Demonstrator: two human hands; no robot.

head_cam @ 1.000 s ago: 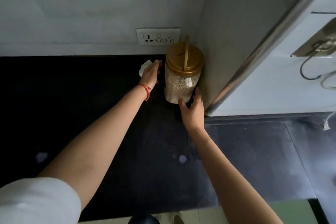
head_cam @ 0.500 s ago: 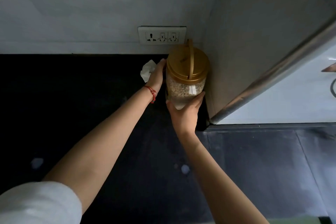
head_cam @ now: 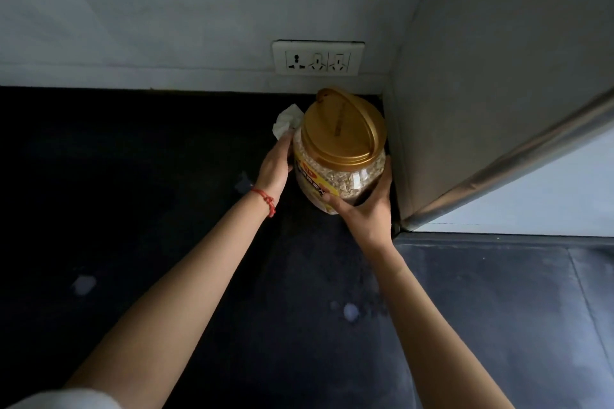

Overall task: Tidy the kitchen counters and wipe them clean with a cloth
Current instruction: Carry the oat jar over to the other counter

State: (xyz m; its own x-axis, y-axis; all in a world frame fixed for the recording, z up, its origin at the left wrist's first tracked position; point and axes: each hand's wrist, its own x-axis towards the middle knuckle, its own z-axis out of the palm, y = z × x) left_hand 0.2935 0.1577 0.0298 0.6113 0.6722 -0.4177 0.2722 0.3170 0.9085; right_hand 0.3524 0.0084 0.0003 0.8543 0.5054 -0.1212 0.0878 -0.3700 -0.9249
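Head view shows you the dark counter (head_cam: 166,276) filling the frame from 9 o'clock round to 5 o'clock, with the pale wall (head_cam: 166,10) across 12 o'clock and a grey side panel (head_cam: 481,93) rising at 2 o'clock. A socket plate (head_cam: 318,58) sits on the wall just above the corner. The jar (head_cam: 339,159) is tucked into that corner, a little past centre toward 12 o'clock — clear plastic, full of pale flakes, capped by a gold lid (head_cam: 344,131) with its handle folded flat and a yellow-red label on the front. It looks tilted toward you.

Your right hand (head_cam: 362,206) cups the jar low at its 5 o'clock side, fingers wrapped around the base. Your left hand (head_cam: 275,166) presses flat on the jar's 9 o'clock side; its fingers are closed over a crumpled white cloth (head_cam: 287,121), though how tightly I cannot tell.

To do this step well, keep the right hand bearing the weight from underneath, lift the jar clear of the corner, then sweep the cloth through the patch where it stood — pale spots (head_cam: 350,310) at 6 o'clock need wiping too.
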